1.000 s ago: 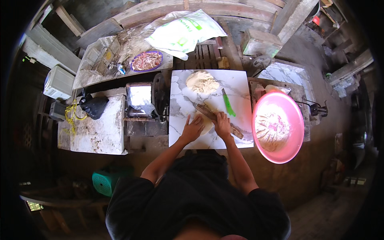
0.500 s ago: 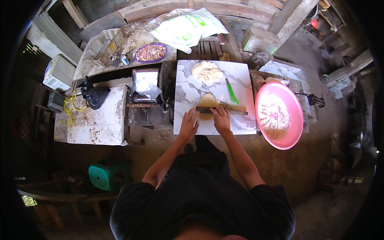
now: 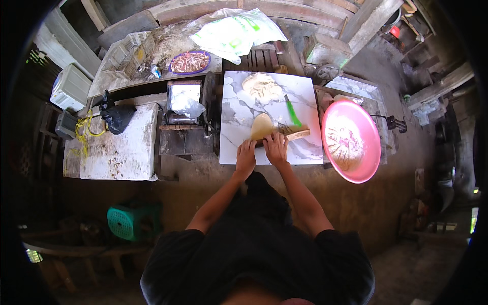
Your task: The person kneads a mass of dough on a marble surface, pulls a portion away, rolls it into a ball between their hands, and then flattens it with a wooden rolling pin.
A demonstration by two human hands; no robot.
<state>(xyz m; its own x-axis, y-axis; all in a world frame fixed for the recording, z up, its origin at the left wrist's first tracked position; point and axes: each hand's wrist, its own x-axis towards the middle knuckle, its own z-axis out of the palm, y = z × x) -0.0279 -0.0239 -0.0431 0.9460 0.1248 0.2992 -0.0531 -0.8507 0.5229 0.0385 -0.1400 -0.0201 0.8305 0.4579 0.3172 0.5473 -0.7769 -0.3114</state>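
A flattened piece of dough [image 3: 262,124] lies on the white, grey-veined board [image 3: 236,114] in front of me. Across its near edge runs a brown wooden rolling pin [image 3: 298,134], angled slightly up to the right. My right hand [image 3: 276,148] grips the pin near its middle with bent fingers. At the pin's left end my left hand [image 3: 246,154] has its fingers curled over it, partly hiding that end. A larger floury dough lump [image 3: 262,87] sits at the far side of the board. Right of the dough lies a green-handled knife [image 3: 293,113].
A pink basin [image 3: 352,173] with flour stands right of the board. To the left are a hand-cranked roller machine [image 3: 184,122] and a stained white tabletop [image 3: 117,152] with a black bag [image 3: 118,118]. Farther back are a purple-rimmed plate [image 3: 189,71] and white sack [image 3: 239,36].
The rolling pin has come nearer to me and tilted, uncovering more of the flattened dough. My left hand has moved from beside the pin onto its left end, its fingers now curled.
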